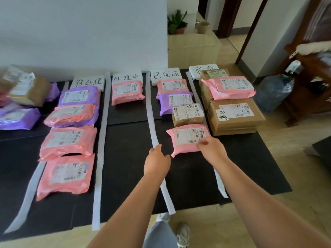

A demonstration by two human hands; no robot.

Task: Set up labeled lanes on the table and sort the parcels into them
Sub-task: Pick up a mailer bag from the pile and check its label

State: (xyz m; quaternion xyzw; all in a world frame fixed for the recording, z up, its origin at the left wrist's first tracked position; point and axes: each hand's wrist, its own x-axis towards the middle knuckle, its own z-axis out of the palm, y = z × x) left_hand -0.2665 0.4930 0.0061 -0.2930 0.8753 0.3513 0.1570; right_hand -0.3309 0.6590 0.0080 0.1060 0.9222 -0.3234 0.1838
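As it is judged to be a soft, light film mailer, the pink parcel [188, 138] is best pinched at its two near corners. It is laid nearest in the third lane of the surface [125, 158]. The left grip [157, 158] is held open beside its near-left corner. The right grip [211, 147] is curled over its near edge, but a true pinch cannot be told. Four parcels are counted there, one in the second lane, and four lane labels [165, 75].
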